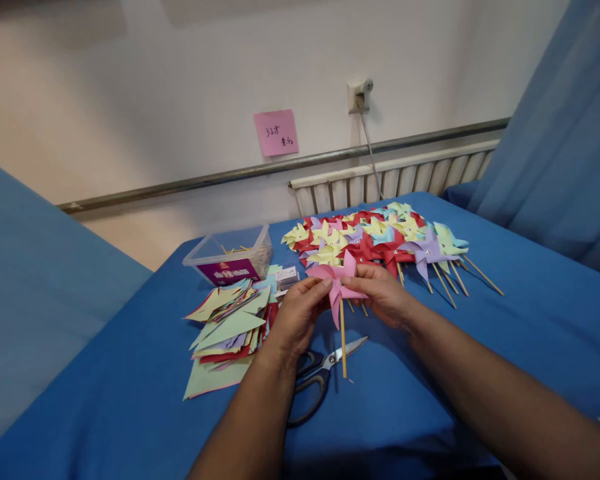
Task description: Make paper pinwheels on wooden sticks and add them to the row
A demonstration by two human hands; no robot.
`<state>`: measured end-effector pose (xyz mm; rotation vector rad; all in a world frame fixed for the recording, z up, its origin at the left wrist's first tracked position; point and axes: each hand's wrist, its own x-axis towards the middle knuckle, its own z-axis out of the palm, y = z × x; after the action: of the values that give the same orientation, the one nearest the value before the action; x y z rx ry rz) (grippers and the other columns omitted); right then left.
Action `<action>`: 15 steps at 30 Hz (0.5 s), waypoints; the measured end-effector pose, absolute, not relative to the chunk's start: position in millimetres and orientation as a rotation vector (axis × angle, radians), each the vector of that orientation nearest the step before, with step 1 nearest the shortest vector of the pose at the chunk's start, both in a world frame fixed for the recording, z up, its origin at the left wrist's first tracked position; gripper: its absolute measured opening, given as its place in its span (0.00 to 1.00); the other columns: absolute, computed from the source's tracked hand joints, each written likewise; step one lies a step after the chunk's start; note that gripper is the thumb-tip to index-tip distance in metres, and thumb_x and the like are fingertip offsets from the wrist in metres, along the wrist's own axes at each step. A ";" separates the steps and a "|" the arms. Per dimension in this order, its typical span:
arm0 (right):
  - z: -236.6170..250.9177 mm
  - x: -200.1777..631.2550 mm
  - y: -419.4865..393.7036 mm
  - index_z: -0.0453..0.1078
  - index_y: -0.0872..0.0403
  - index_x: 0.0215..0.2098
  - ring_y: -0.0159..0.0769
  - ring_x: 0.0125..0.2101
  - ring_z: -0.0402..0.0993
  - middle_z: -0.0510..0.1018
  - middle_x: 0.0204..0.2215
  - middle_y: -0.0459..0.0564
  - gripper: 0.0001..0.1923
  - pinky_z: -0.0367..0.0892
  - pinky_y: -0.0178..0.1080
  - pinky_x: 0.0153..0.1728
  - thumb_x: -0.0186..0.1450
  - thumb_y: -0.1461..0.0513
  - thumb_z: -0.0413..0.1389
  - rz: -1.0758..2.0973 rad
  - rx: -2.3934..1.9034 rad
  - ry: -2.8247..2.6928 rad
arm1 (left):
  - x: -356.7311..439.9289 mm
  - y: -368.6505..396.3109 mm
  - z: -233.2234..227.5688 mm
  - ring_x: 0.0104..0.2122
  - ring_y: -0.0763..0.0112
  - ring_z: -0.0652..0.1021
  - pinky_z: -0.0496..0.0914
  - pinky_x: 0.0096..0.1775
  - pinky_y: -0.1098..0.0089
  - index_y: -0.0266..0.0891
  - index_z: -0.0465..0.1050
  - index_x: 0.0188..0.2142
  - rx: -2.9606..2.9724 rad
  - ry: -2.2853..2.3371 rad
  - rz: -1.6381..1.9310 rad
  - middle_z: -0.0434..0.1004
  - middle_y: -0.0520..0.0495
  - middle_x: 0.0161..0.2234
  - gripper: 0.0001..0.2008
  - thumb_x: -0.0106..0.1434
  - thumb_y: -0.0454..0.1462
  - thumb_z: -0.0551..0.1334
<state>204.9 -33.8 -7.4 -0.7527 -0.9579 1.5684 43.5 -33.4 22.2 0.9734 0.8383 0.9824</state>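
A pink paper pinwheel (349, 269) on a thin wooden stick (343, 347) is held up between my two hands. My left hand (303, 310) pinches it near the centre from the left, thumb in front. From the right, my right hand (385, 293) grips the paper blades, its thumb also near the centre. The stick hangs down from the pinwheel, its lower end free. Below it lies a pair of dark-handled scissors (317, 387) with the blades a little apart, partly behind my left forearm.
Many finished pinwheels (363, 247) in several colours lie piled behind my hands. At left are stacked coloured paper sheets (230, 333), a clear plastic box (220, 243) with sticks, and a small box (287, 277). Blue cloth (145, 387) covers the table; a radiator (405, 180) stands behind.
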 end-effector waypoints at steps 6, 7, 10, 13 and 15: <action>-2.8 203.8 -36.5 0.75 0.56 0.27 0.25 0.19 0.62 0.73 0.20 0.44 0.14 0.56 0.32 0.21 0.50 0.55 0.70 1.555 -0.721 -0.952 | 42.9 -32.9 19.5 0.28 0.73 0.75 0.69 0.36 0.71 0.34 0.79 0.32 0.960 0.816 0.988 0.79 0.47 0.28 0.16 0.47 0.41 0.75; -3.2 203.4 -36.5 0.75 0.56 0.27 0.25 0.19 0.62 0.73 0.20 0.44 0.14 0.56 0.32 0.21 0.50 0.55 0.70 1.552 -0.722 -0.954 | 43.1 -32.5 18.5 0.28 0.73 0.75 0.69 0.36 0.72 0.34 0.79 0.32 0.958 0.826 0.994 0.79 0.47 0.28 0.16 0.47 0.41 0.75; -6.1 202.4 -35.5 0.76 0.56 0.30 0.26 0.20 0.64 0.75 0.22 0.44 0.15 0.58 0.33 0.22 0.51 0.55 0.69 1.533 -0.725 -0.973 | 43.5 -31.9 17.2 0.28 0.73 0.76 0.69 0.36 0.72 0.33 0.79 0.31 0.947 0.846 0.998 0.79 0.46 0.27 0.16 0.46 0.41 0.76; -8.7 201.7 -33.8 0.77 0.55 0.34 0.30 0.25 0.69 0.77 0.26 0.47 0.17 0.62 0.34 0.26 0.51 0.54 0.69 1.490 -0.739 -1.007 | 43.7 -32.4 18.4 0.27 0.74 0.76 0.69 0.35 0.73 0.33 0.79 0.29 0.948 0.834 0.984 0.79 0.46 0.27 0.15 0.47 0.41 0.75; -9.6 201.2 -33.1 0.77 0.55 0.34 0.32 0.27 0.71 0.78 0.27 0.47 0.17 0.63 0.35 0.28 0.51 0.54 0.69 1.466 -0.752 -1.034 | 44.1 -33.1 19.4 0.26 0.74 0.75 0.69 0.34 0.73 0.33 0.79 0.28 0.956 0.819 0.976 0.78 0.46 0.25 0.14 0.48 0.43 0.74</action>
<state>201.2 -33.1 -9.6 -0.7518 -1.0340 1.4658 44.1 -33.1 19.4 0.9561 0.8186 0.9764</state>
